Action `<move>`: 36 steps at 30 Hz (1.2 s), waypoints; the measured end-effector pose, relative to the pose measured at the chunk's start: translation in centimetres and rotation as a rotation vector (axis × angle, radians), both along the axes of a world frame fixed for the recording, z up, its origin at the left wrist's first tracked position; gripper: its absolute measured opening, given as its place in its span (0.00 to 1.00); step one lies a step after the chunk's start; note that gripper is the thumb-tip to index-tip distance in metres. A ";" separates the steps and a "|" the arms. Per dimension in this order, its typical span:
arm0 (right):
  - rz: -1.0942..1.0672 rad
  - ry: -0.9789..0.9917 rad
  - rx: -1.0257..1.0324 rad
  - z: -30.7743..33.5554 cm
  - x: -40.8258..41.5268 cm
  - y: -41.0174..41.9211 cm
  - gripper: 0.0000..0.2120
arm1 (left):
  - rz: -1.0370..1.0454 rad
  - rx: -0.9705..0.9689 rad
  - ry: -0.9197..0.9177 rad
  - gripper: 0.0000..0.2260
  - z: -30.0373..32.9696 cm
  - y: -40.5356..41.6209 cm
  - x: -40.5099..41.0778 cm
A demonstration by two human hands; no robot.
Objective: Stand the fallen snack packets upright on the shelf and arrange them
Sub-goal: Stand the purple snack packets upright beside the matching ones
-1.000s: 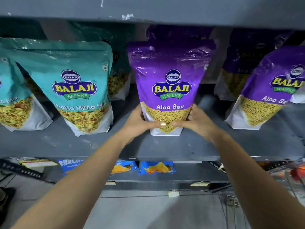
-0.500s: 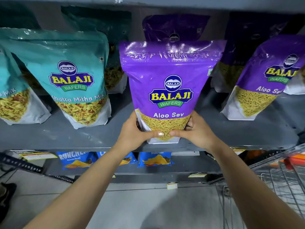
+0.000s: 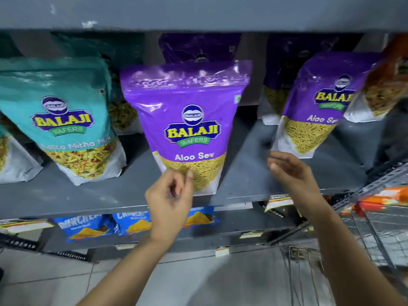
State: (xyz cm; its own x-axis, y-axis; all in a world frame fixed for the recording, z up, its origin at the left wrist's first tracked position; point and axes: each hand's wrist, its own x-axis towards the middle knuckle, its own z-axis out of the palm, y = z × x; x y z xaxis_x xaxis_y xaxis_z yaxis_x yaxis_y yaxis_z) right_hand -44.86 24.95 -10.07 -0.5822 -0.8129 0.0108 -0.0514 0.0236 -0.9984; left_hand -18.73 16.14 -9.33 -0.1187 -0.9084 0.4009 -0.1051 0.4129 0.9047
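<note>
Two hands empty: left hand (image 3: 170, 195) loosely curled, right hand (image 3: 289, 171) half open. Aloo Sev packet (image 3: 189, 120) upright at shelf (image 3: 242, 180) front edge. I judge pouch light, slick, crushable; grip low at both side edges.

grey metal shelving (image 3: 66, 195) over pale tiled floor (image 3: 220, 283), perhaps dimly lit.
</note>
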 end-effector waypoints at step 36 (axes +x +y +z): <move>0.144 0.124 0.229 -0.7 -15.9 6.3 0.31 | -0.311 0.317 -0.583 0.39 -0.3 4.7 -24.6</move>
State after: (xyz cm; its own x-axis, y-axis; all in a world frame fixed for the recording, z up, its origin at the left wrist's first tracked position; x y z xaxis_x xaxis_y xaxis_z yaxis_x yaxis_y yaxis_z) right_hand -60.79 31.21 -10.79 -0.4660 -0.8768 -0.1187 -0.1919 0.2311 -0.9538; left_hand -43.29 20.81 -9.61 -0.5040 -0.8598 -0.0827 -0.5262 0.2297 0.8188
